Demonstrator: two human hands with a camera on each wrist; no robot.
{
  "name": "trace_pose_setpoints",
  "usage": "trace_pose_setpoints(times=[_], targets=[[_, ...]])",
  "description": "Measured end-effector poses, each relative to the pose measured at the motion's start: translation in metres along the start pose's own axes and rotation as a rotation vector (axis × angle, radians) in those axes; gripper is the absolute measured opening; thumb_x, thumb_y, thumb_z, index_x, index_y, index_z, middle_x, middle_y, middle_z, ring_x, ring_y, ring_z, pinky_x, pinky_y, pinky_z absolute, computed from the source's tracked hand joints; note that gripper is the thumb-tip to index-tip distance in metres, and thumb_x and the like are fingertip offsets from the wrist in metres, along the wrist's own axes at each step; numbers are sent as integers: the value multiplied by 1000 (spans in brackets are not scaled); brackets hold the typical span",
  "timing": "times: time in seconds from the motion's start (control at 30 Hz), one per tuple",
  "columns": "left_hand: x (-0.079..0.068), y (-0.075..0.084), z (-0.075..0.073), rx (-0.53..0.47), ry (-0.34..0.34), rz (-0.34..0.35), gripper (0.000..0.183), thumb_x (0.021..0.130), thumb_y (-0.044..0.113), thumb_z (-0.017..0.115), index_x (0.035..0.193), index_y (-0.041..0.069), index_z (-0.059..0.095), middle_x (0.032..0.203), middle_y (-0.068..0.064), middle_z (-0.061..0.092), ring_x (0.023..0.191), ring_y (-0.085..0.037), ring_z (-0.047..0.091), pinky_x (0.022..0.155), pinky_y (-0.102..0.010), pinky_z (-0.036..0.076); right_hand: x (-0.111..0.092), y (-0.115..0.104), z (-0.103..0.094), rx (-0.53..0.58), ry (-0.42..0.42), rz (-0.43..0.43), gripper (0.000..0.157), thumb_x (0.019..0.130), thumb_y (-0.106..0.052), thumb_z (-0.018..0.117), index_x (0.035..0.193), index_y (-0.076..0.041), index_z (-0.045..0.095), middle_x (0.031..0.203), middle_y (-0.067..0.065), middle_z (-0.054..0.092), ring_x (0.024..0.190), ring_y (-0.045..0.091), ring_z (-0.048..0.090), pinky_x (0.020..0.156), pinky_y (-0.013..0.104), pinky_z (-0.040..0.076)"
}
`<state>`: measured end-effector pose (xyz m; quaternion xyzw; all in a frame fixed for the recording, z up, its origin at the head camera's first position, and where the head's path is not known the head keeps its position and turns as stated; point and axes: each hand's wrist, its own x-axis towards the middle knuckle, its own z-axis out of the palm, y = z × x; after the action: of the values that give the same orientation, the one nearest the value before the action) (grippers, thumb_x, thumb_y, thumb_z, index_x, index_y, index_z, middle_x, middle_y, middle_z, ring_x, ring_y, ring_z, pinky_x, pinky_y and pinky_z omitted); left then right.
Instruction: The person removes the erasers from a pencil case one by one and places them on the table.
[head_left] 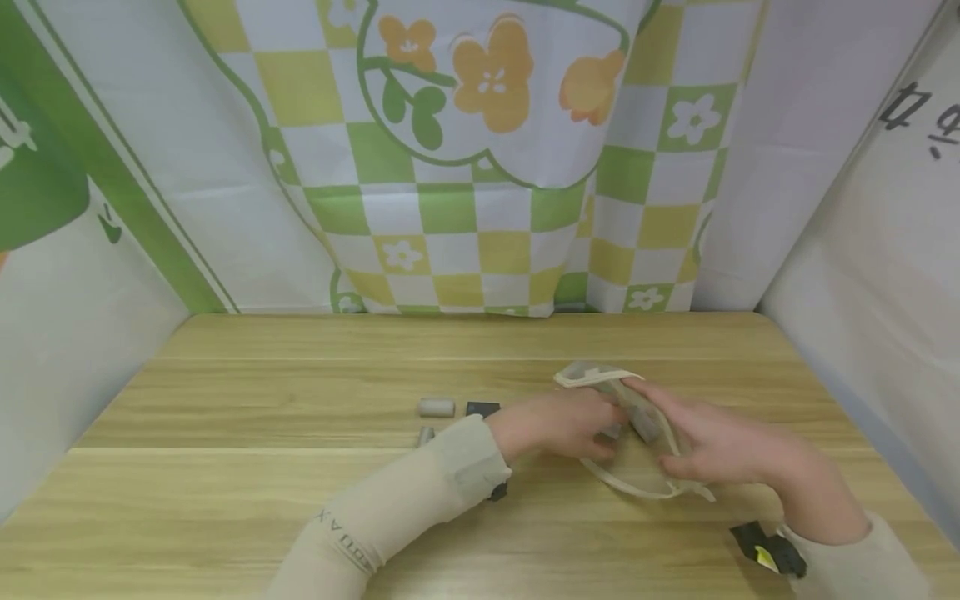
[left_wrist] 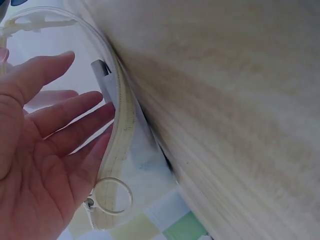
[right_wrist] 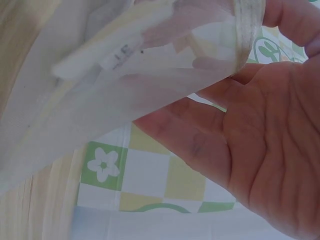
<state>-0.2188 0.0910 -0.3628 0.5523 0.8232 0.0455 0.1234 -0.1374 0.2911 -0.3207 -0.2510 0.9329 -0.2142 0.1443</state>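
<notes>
A translucent zip pouch (head_left: 637, 479) lies on its side with its mouth spread wide. My left hand (head_left: 566, 421) reaches into that mouth; in the left wrist view its fingers (left_wrist: 70, 125) are extended with nothing gripped, close to the zip edge. A ring pull (left_wrist: 114, 196) hangs from the zip. My right hand (head_left: 720, 433) holds the pouch's rim on the right, fingers partly hidden behind the film. Inside the pouch are a dark grey piece (head_left: 642, 425) and, seen through its wall, a pale item with a printed label (right_wrist: 120, 56).
Left of the pouch, a grey cylinder (head_left: 437, 407), a smaller grey cylinder (head_left: 426, 436) and a dark block (head_left: 482, 409) lie on the wooden table (head_left: 225, 492), partly behind the left sleeve. A checked curtain (head_left: 465, 225) hangs along the back edge.
</notes>
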Motion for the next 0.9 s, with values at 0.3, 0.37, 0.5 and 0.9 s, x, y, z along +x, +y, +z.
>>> trace_pose_setpoints(times=[0.3, 0.37, 0.5, 0.9], targets=[[1, -3, -2, -4, -71, 20, 34, 92, 19, 70, 125, 12, 65, 121, 1, 66, 110, -10, 60, 98, -21, 46, 0, -1, 0, -18, 16, -1, 92, 84, -18, 72, 158, -13, 17, 149, 23, 45, 100, 20, 61, 88, 45, 51], [1, -4, -2, -1, -89, 38, 31, 91, 15, 70, 121, 13, 67, 119, 2, 66, 109, -10, 59, 98, -21, 46, 0, -2, 0, -24, 23, -2, 91, 84, -18, 71, 158, -14, 19, 150, 22, 45, 110, 25, 60, 92, 50, 50], [0, -4, -2, 7, -108, 54, 30, 90, 9, 69, 120, 14, 69, 120, 2, 66, 112, -10, 58, 100, -20, 44, 0, -2, 0, -29, 27, -17, 90, 84, -18, 71, 158, -15, 19, 148, 22, 47, 109, 25, 60, 90, 50, 50], [8, -7, 0, -11, -78, 49, 35, 86, -3, 67, 115, 14, 74, 121, 2, 70, 115, -11, 62, 99, -17, 46, 0, -2, 0, -12, 12, -9, 91, 84, -17, 70, 158, -12, 18, 149, 22, 46, 99, 20, 58, 87, 43, 50]])
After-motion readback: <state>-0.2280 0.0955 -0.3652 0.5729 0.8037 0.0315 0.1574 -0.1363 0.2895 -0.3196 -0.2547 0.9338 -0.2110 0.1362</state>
